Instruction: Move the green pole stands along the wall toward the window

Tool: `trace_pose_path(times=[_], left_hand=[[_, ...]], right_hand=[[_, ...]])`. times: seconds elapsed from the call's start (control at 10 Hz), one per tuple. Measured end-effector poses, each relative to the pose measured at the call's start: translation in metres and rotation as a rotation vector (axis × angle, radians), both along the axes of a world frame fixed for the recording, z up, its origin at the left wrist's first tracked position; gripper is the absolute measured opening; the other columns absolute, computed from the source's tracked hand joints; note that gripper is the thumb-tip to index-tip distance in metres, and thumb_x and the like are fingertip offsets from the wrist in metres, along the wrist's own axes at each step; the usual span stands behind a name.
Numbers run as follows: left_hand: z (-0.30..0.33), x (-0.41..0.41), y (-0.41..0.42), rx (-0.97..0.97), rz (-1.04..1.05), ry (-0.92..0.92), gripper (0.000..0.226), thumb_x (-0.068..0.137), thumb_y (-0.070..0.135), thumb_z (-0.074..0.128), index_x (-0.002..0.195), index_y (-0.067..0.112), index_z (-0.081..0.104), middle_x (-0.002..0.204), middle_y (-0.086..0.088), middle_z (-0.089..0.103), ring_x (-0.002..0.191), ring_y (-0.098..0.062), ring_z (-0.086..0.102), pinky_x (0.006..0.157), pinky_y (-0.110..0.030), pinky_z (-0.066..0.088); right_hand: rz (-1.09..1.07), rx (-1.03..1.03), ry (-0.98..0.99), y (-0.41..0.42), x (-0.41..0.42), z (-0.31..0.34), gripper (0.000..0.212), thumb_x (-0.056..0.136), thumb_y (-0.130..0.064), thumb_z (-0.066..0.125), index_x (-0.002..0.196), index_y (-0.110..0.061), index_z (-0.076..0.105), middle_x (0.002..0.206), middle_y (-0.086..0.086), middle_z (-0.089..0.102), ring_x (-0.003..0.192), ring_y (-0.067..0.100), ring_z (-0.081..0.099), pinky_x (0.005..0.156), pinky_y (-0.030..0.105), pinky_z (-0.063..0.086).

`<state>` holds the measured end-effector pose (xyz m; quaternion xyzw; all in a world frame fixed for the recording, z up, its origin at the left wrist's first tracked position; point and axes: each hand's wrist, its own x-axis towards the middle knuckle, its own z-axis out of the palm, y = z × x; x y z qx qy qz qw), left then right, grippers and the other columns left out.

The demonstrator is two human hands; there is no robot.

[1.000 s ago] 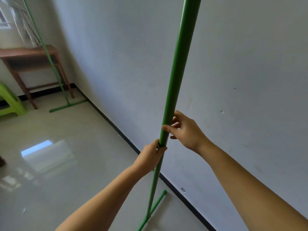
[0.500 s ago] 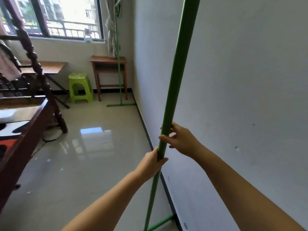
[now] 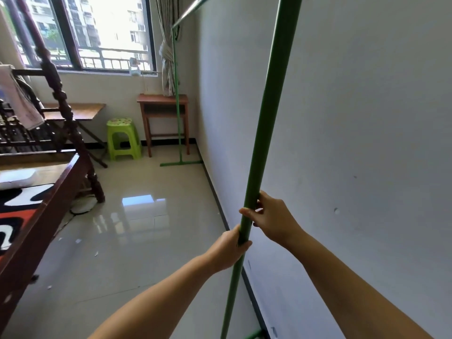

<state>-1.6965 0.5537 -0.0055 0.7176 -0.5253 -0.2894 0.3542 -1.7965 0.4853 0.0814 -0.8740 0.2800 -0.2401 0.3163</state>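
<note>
A tall green pole stand [image 3: 266, 113] rises close in front of me beside the white wall [image 3: 354, 118]. My left hand [image 3: 228, 250] grips the pole low down and my right hand [image 3: 271, 216] grips it just above. Only a bit of its green foot [image 3: 255, 335] shows at the bottom edge. A second green pole stand [image 3: 177, 101] stands upright far off by the window [image 3: 97, 33], its foot bar [image 3: 181, 164] flat on the floor. A grey rail [image 3: 188, 11] runs from its top toward me.
A dark wooden bed frame [image 3: 49, 192] fills the left side. Near the window are a small wooden table [image 3: 162, 101], a green plastic stool [image 3: 123, 139], a folding table [image 3: 80, 111] and a tied curtain [image 3: 167, 52]. A glossy tiled floor [image 3: 137, 228] lies between bed and wall.
The view has swung up and left, from the wall to the window end of the room, then drawn slightly nearer. Both hands have kept their grip on the pole.
</note>
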Motion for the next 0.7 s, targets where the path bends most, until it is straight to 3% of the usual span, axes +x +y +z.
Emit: trace_pose_path(times=[0.2, 0.4, 0.5, 0.6, 0.7], left_hand=[[-0.004, -0.003, 0.004, -0.024, 0.002, 0.018, 0.025, 0.088, 0.017, 0.05, 0.112, 0.012, 0.044, 0.09, -0.01, 0.058, 0.088, -0.029, 0.063, 0.085, -0.044, 0.055], [-0.005, 0.0, 0.006, -0.024, -0.011, 0.038, 0.024, 0.087, 0.02, 0.052, 0.109, 0.011, 0.046, 0.089, -0.007, 0.057, 0.085, -0.024, 0.062, 0.086, -0.043, 0.055], [-0.003, -0.001, 0.006, -0.001, -0.026, 0.05, 0.03, 0.086, 0.024, 0.055, 0.112, 0.014, 0.044, 0.098, -0.009, 0.059, 0.091, -0.022, 0.061, 0.09, -0.042, 0.054], [-0.013, 0.006, 0.008, 0.023, -0.065, 0.091, 0.063, 0.083, 0.029, 0.059, 0.134, 0.026, 0.023, 0.129, -0.008, 0.052, 0.117, -0.024, 0.054, 0.098, -0.037, 0.047], [-0.032, 0.017, 0.036, 0.053, -0.032, 0.078, 0.079, 0.081, 0.032, 0.061, 0.138, 0.035, 0.007, 0.139, -0.007, 0.044, 0.126, -0.019, 0.046, 0.105, -0.035, 0.042]], right_hand=[[-0.012, 0.039, 0.016, 0.005, -0.003, -0.001, 0.039, 0.082, -0.026, 0.062, 0.114, -0.008, 0.051, 0.11, 0.015, 0.065, 0.098, 0.03, 0.065, 0.083, 0.035, 0.056], [-0.034, 0.076, 0.038, 0.008, -0.002, 0.003, 0.04, 0.083, -0.025, 0.062, 0.117, -0.009, 0.049, 0.114, 0.015, 0.064, 0.101, 0.031, 0.063, 0.079, 0.033, 0.055], [-0.017, 0.097, 0.105, 0.014, -0.005, 0.008, 0.048, 0.084, -0.029, 0.059, 0.125, -0.012, 0.042, 0.124, 0.014, 0.059, 0.109, 0.033, 0.06, 0.089, 0.038, 0.053], [0.007, 0.088, 0.199, 0.014, -0.025, 0.032, 0.071, 0.081, -0.043, 0.057, 0.14, -0.023, 0.022, 0.143, 0.01, 0.045, 0.123, 0.028, 0.051, 0.097, 0.035, 0.045], [-0.051, 0.027, -0.047, 0.018, -0.075, 0.086, 0.065, 0.071, -0.059, 0.054, 0.13, -0.038, 0.038, 0.133, -0.004, 0.056, 0.117, 0.009, 0.056, 0.098, 0.029, 0.046]])
